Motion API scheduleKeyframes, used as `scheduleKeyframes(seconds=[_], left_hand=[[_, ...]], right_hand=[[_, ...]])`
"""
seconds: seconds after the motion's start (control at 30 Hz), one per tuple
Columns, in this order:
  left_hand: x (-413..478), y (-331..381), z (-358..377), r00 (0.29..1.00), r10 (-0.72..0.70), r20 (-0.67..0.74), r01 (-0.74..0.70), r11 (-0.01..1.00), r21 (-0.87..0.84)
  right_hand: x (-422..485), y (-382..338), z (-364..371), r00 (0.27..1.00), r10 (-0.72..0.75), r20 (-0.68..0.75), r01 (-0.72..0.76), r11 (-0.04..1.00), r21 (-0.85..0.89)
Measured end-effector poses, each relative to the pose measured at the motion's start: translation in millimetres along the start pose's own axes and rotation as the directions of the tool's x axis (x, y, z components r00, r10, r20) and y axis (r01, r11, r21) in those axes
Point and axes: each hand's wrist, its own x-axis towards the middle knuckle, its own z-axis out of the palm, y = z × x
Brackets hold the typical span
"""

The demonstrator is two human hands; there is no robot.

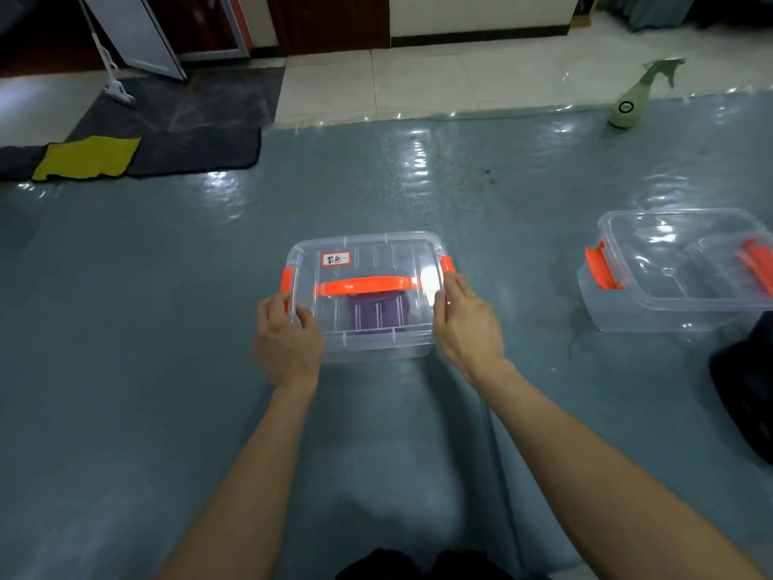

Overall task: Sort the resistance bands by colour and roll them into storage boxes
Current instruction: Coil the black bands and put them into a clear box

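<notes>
Box, lidded, mid-mat; purple band inside. Left grip, right grip: each clasps one lid end by its orange latch. Step, I judge: closing purple. Next: snap both latches evenly, then the open box, right edge.

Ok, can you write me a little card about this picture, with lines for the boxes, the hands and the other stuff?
middle box: clear box, lid on, orange handle across the top, white label
inside it: purple band
left hand: grips the box's left end by an orange latch
right hand: grips its right end
other box: open box off to the right, no lid on
further off: spray bottle, yellow cloth
underneath: blue-green mat
</notes>
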Motion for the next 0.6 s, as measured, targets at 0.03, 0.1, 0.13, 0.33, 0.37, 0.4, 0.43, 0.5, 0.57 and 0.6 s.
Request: scheduleKeyframes(seconds=[0.03,0.1,0.13,0.33,0.37,0.4,0.43,0.5,0.57,0.6], left_hand=[[0,1,-5,0.998,0.042,0.037,-0.045,0.995,0.090],[-4,6,-12,0.987,0.144,0.065,-0.155,0.961,0.227],[-11,13,-14,0.975,0.215,0.058,-0.222,0.943,0.247],[-109,128,34,0.730,0.652,0.206,-0.672,0.739,0.042],[-130,151,49,0.689,0.679,0.254,-0.701,0.714,-0.006],[-150,172,65,0.658,0.685,0.313,-0.712,0.701,-0.037],[-172,191,81,0.632,0.677,0.377,-0.716,0.696,-0.050],[-214,226,116,0.591,0.643,0.488,-0.723,0.690,-0.034],[-258,252,153,0.560,0.597,0.574,-0.733,0.680,0.007],[-279,263,170,0.543,0.564,0.623,-0.737,0.675,0.032]], right_hand=[[-3,3,-8,0.997,-0.043,0.064,0.047,0.997,-0.057],[-13,18,-25,0.987,-0.129,0.090,0.139,0.984,-0.112],[-20,32,-34,0.986,-0.154,0.062,0.161,0.979,-0.124],[-66,154,-95,0.992,0.065,0.106,-0.038,0.970,-0.242],[-69,177,-106,0.990,0.093,0.110,-0.062,0.964,-0.258],[-70,201,-117,0.987,0.114,0.114,-0.079,0.960,-0.270],[-71,226,-127,0.984,0.129,0.119,-0.092,0.956,-0.277],[-72,274,-146,0.981,0.149,0.120,-0.109,0.950,-0.291],[-75,322,-164,0.978,0.158,0.138,-0.108,0.943,-0.316],[-77,346,-174,0.978,0.155,0.140,-0.105,0.945,-0.311]])
